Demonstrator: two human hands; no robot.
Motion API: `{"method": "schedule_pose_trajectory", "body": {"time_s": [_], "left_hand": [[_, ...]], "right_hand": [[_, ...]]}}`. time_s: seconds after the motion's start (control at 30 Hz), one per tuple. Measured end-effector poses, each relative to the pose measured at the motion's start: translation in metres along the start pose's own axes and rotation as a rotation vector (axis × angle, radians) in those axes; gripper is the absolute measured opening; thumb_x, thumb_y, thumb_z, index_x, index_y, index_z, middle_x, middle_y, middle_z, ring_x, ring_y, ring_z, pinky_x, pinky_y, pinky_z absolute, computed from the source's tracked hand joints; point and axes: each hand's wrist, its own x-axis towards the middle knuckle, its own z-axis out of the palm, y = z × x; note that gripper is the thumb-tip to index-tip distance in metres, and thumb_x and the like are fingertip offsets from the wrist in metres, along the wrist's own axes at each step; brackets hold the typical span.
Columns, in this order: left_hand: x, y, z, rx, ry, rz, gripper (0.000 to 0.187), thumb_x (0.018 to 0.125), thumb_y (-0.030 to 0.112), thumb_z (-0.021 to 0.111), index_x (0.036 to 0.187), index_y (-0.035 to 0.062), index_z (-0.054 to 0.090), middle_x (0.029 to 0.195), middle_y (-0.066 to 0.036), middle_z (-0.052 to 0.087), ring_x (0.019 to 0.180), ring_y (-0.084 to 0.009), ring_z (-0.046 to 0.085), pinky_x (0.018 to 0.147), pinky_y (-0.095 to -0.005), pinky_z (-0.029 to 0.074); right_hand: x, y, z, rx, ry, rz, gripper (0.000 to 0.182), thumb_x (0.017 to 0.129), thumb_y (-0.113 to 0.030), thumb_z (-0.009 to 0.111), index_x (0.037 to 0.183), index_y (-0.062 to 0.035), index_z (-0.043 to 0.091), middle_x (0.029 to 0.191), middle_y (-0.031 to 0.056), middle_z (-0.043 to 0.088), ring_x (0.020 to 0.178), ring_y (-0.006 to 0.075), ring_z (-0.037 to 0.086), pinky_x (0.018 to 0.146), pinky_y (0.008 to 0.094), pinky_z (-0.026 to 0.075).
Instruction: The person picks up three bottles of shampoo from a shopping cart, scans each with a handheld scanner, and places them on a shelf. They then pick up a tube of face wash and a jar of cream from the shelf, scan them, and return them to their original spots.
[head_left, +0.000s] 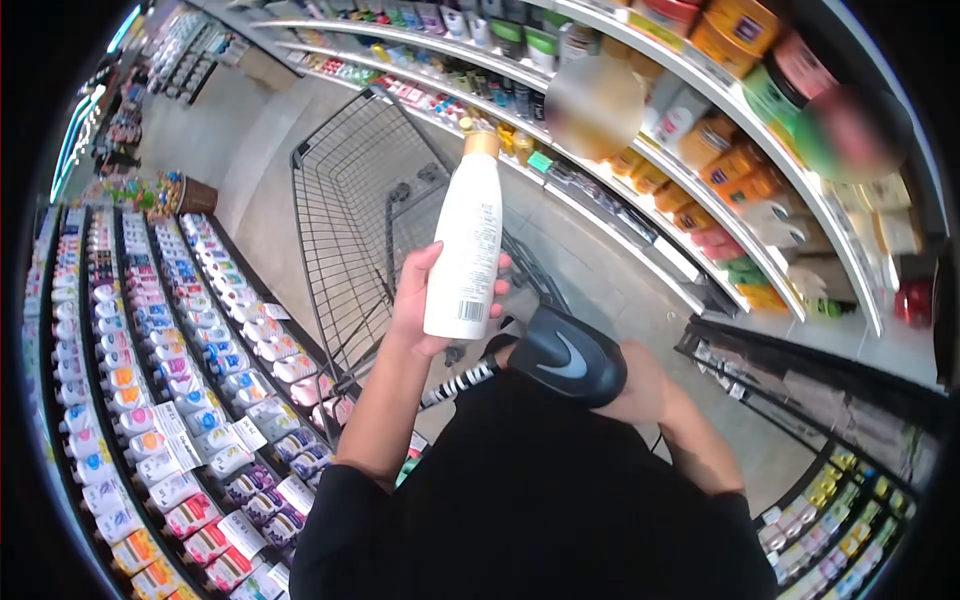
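Note:
A white bottle (465, 245) with a gold-coloured cap is held upright in front of me. Its printed back label and barcode face me. My left hand (412, 300) is closed around its lower part, thumb on the left side and fingertips showing on the right. My right hand (640, 380) is at a black pouch-like item (565, 355) with a grey swoosh, close to my body. That item hides its fingers, and I cannot tell whether they grip anything. A black-and-white striped strap (462, 384) runs beside the item.
A wire shopping cart (345, 230) stands just ahead, beyond the bottle. Shelves of jars and bottles (735, 165) rise along the right. On the left, a tiered display (205, 345) holds rows of bottles with price cards. Grey floor (240, 130) runs between them.

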Motion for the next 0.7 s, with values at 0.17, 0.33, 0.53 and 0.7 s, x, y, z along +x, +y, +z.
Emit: {"method": "schedule_pose_trajectory", "body": {"time_s": [0.17,0.33,0.53,0.7], "left_hand": [[0.000,-0.047,0.030,0.095,-0.097,-0.027,0.067,0.092,0.046,0.045,0.141,0.0007,0.036,0.123,-0.025,0.055,0.096,-0.0354,0.066,0.074,-0.0459,0.059],[0.005,-0.074,0.051,0.241,-0.159,-0.048,0.065,0.093,0.044,0.041,0.138,-0.0023,0.037,0.123,-0.022,0.056,0.096,-0.0319,0.064,0.075,-0.0433,0.058],[0.018,-0.095,0.065,0.313,-0.210,-0.097,0.063,0.094,0.044,0.041,0.137,-0.0026,0.040,0.123,-0.022,0.057,0.095,-0.0319,0.065,0.075,-0.0423,0.059],[0.021,-0.111,0.079,0.259,-0.182,-0.079,0.063,0.092,0.042,0.046,0.137,-0.0019,0.041,0.117,-0.026,0.059,0.090,-0.0359,0.066,0.071,-0.0425,0.060]], "right_hand": [[-0.049,0.015,0.015,0.219,0.128,-0.064,0.038,0.075,-0.009,0.071,0.111,-0.0029,0.061,0.096,0.0110,0.068,0.087,0.0170,0.063,0.083,0.0318,0.049],[-0.086,0.006,0.015,0.100,0.170,-0.001,0.037,0.074,-0.011,0.070,0.109,-0.0025,0.061,0.095,0.0123,0.069,0.087,0.0223,0.065,0.081,0.0339,0.050],[-0.117,0.000,0.018,0.011,0.245,0.105,0.037,0.074,-0.014,0.070,0.107,-0.0008,0.061,0.093,0.0151,0.069,0.088,0.0289,0.067,0.079,0.0367,0.051],[-0.134,0.008,0.023,0.078,0.289,0.087,0.042,0.074,-0.016,0.069,0.113,-0.0011,0.059,0.094,0.0162,0.069,0.088,0.0301,0.066,0.081,0.0382,0.050]]}}
